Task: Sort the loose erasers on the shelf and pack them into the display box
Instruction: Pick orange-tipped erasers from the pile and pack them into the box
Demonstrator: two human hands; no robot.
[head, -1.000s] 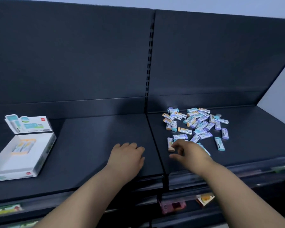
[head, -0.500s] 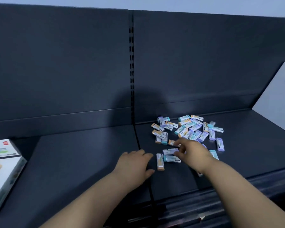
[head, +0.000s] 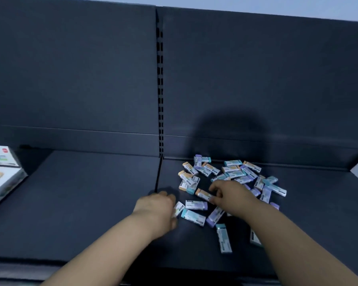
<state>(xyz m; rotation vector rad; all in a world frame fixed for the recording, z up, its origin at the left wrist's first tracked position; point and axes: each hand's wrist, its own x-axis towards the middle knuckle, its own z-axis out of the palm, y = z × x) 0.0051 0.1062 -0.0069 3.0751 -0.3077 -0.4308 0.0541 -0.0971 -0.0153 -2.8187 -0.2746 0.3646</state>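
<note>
The loose erasers (head: pixel 236 174) are seen scattered on the right half of the dark shelf (head: pixel 81 203), most of them heaped close to the back panel (head: pixel 70 79), their long axes lying every which way. The right hand (head: pixel 229 198) is placed at the near edge of the heap. An orange-tipped eraser (head: pixel 204 194) is pinched between its thumb and fingers. That eraser is held almost flat, its long axis running left to right and slightly tilted, with the orange end pointed left and away.

The left hand (head: pixel 157 205) is set just right of the seam in the shelf, its fingers curled round one end of a white eraser (head: pixel 178 208). That one is angled diagonally, and its free end is aimed to the upper right.

Between the two hands, a purple-ended eraser (head: pixel 196 204) is laid nearly crosswise, purple end to the right. Just below it a teal-ended eraser (head: pixel 193 217) is turned with its teal end to the left. Nearer the shelf front a long teal-capped eraser (head: pixel 223 238) is lined up near to far, cap at the far end.

The display box (head: pixel 2 182) is caught at the far left edge, well apart from the heap, only partly in view. The slotted upright (head: pixel 159 79) is seen rising behind the seam.
</note>
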